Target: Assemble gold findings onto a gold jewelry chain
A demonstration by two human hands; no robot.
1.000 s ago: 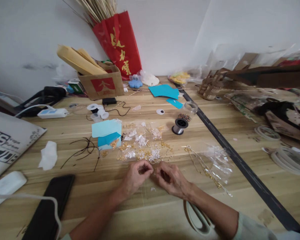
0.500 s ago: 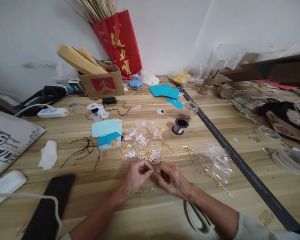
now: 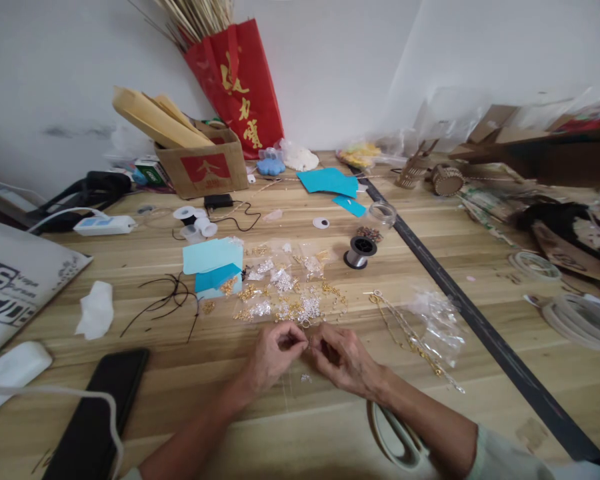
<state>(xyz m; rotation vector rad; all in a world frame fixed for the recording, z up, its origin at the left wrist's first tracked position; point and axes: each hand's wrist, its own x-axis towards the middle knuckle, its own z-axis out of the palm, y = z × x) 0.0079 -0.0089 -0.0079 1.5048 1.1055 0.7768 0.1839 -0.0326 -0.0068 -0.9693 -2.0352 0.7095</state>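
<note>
My left hand [image 3: 274,355] and my right hand [image 3: 344,357] meet low over the table, both closed in a pinch with fingertips almost touching. A faint clear thread [image 3: 286,387] trails down from under my left fingers. Whatever sits between my right fingertips is too small to make out. Just beyond the fingertips lies a spread of silver beads [image 3: 309,308] and gold beads [image 3: 333,291], some in small clear bags. Between my wrists rests a little cluster of silver pieces [image 3: 306,378]. Pale-handled scissors [image 3: 397,440] lie partly under my right forearm.
Gold and silver chains [image 3: 405,330] lie right, beside crumpled clear bags [image 3: 437,323]. A spool of clear line [image 3: 361,252] stands near a jar of beads [image 3: 377,223]. Left are black cords [image 3: 173,300], blue cards [image 3: 213,257] and a phone [image 3: 100,413].
Both hands hold nearly the same pinched pose, with only slight finger movement. The things on the table stay in place.
</note>
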